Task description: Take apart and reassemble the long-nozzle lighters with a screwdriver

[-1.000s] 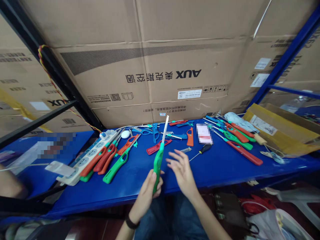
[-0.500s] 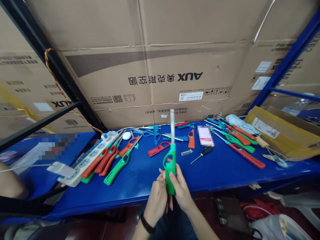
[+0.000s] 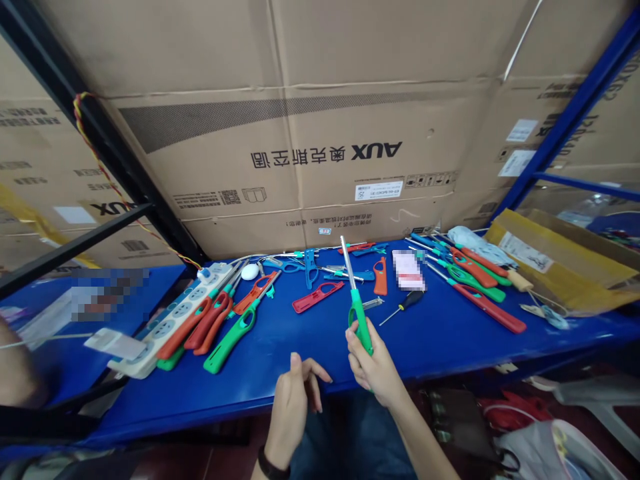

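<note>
My right hand (image 3: 376,368) grips the green handle of a long-nosed gas lighter (image 3: 359,313), whose metal tube points up and slightly left over the blue table (image 3: 440,333). Just left of it, my left hand (image 3: 295,400) hangs at the table's front edge with fingers loosely curled and nothing in them. A black band sits on that wrist. More lighters in green and orange (image 3: 220,320) lie to the left by a white power strip (image 3: 170,320).
Red, green and blue lighters and loose handle shells (image 3: 470,273) lie across the table's back and right. A small screwdriver (image 3: 405,303) rests near the middle. Big cardboard boxes (image 3: 320,133) stand behind. A yellow-lined carton (image 3: 565,267) sits at far right. Bags lie on the floor.
The green lighter passed from my left hand to both hands and is now in my right hand alone. My left hand let go and dropped to the table edge.
</note>
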The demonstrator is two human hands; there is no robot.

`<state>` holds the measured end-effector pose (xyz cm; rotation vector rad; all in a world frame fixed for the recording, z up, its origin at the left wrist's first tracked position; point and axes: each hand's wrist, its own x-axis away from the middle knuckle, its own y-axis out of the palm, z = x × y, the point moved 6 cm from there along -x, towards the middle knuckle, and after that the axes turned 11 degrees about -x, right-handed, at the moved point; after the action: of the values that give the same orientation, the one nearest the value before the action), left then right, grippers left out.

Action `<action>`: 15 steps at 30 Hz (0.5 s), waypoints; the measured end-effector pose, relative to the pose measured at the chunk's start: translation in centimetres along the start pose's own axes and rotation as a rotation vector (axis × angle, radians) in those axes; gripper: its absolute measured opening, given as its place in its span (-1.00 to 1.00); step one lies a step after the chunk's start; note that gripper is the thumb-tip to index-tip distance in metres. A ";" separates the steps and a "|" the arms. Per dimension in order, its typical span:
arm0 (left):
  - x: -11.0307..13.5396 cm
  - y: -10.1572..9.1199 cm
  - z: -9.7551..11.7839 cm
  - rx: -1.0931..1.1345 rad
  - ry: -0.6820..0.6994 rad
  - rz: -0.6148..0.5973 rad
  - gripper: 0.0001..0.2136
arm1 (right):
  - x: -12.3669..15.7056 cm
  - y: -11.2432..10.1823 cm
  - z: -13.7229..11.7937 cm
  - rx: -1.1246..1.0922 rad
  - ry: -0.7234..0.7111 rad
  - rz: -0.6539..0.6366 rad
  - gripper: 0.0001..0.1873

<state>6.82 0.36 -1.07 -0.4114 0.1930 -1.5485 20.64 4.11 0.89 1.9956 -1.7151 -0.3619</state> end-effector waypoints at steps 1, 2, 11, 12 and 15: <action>0.0 -0.1 -0.1 0.003 -0.002 0.010 -0.26 | 0.1 0.0 0.3 -0.011 0.013 0.014 -0.59; 0.0 -0.1 -0.2 0.006 -0.010 0.019 -0.26 | 0.1 0.1 0.5 -0.019 0.021 0.021 -0.57; -0.8 1.0 0.9 0.113 0.112 0.121 -0.55 | 0.8 1.9 2.8 -0.040 0.170 -0.046 -0.49; -1.0 1.0 1.2 0.126 0.125 0.126 -0.57 | 1.0 2.1 3.0 -0.041 0.223 -0.102 -0.47; -1.5 0.5 2.0 0.131 0.173 0.157 -0.61 | 2.0 2.4 3.6 -0.105 0.382 -0.274 -0.40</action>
<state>7.98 2.10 0.34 -0.1544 0.2503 -1.4325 17.16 1.25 -0.73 2.0661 -1.1722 -0.1427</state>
